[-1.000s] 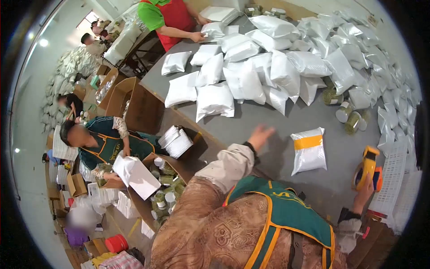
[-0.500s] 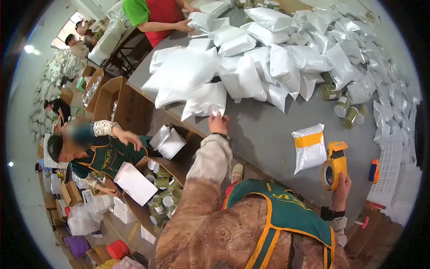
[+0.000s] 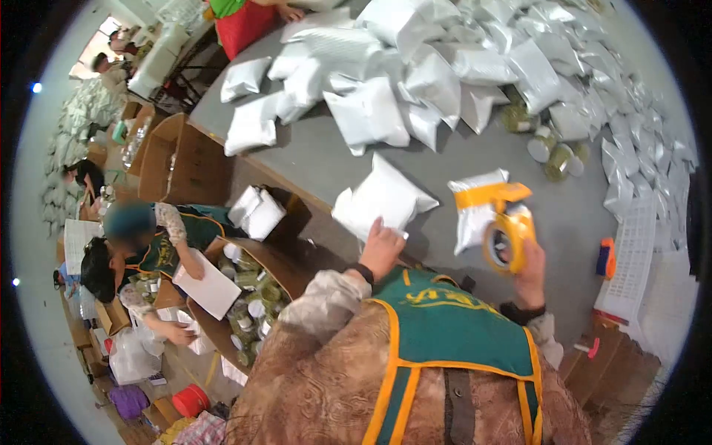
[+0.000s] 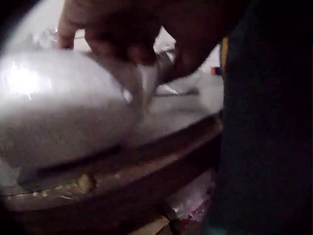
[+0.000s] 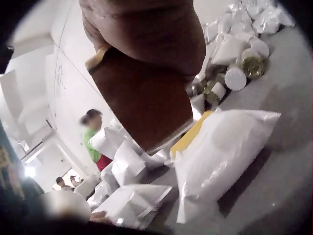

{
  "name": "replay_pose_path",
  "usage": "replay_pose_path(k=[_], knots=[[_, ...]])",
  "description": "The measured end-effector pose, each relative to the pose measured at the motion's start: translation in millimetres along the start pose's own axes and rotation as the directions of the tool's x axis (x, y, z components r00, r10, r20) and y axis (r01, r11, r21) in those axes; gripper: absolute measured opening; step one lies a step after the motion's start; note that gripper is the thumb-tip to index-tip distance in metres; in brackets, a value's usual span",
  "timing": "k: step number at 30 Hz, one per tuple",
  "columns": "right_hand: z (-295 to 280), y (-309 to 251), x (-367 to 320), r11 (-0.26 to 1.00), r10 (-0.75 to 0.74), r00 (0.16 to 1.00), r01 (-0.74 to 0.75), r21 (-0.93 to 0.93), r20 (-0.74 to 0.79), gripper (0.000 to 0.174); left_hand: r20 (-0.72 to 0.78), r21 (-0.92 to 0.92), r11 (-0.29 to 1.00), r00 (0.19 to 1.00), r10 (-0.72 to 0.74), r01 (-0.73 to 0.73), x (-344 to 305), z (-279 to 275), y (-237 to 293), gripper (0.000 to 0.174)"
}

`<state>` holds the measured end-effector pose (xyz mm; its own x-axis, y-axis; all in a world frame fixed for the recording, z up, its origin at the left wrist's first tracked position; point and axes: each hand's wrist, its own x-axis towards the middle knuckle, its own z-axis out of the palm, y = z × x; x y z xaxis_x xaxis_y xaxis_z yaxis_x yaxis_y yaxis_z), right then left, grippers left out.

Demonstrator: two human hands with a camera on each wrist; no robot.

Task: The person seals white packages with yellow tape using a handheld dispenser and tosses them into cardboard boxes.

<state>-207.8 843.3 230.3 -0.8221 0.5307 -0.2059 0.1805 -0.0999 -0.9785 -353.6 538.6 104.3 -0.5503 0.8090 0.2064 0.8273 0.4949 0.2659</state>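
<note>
A puffy white mailer bag (image 3: 382, 196) lies near the table's front edge. My left hand (image 3: 382, 248) grips its near corner; in the left wrist view the fingers (image 4: 142, 51) curl over the bunched film. In my right hand (image 3: 531, 271) is a yellow tape dispenser (image 3: 517, 233) with a roll of tape, raised above the table. Just behind it lies a second mailer bag (image 3: 475, 226) with a yellow tape strip across it. The right wrist view shows the dispenser (image 5: 142, 103) under my hand, partly hiding that taped bag (image 5: 225, 156).
A large heap of white mailer bags (image 3: 367, 115) covers the back of the table. Lidded jars (image 3: 558, 162) lie at its right side. An orange and dark-blue tool (image 3: 606, 258) sits by a white plastic basket (image 3: 630, 252). At left, a person handles a white packet (image 3: 208, 285) over a carton of jars.
My left hand has pulled a mailer bag from the heap toward the table's front edge. My right hand has moved the tape dispenser left, beside the taped bag.
</note>
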Motion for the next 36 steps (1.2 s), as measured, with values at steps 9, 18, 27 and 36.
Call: replay_pose_path(k=[9, 18, 27, 36], knots=[[45.0, 41.1, 2.6, 0.959, 0.282, 0.850, -0.235, -0.159, 0.446, 0.027, 0.432, -0.836, 0.101, 0.760, -0.486, 0.540, -0.6, -57.0, 16.5, 0.032], [84.1, 33.4, 0.1, 0.954, 0.228, 0.790, -0.063, -0.294, 0.569, 0.027, 0.694, -0.605, -0.716, 0.672, -0.259, 0.349, 5.5, -65.6, 6.2, 0.026], [80.8, 28.5, -5.2, 0.914, 0.197, 0.847, 0.024, -0.405, 0.494, 0.027, 0.409, -0.907, -0.361, 0.658, -0.632, 0.217, 14.1, -112.3, -98.8, 0.014], [100.8, 84.0, 9.4, 0.501, 0.440, 0.886, -0.106, -0.859, 0.148, 0.055, 0.366, -0.596, 0.389, 0.669, -0.647, 0.703, 30.3, 31.1, -182.2, 0.027]])
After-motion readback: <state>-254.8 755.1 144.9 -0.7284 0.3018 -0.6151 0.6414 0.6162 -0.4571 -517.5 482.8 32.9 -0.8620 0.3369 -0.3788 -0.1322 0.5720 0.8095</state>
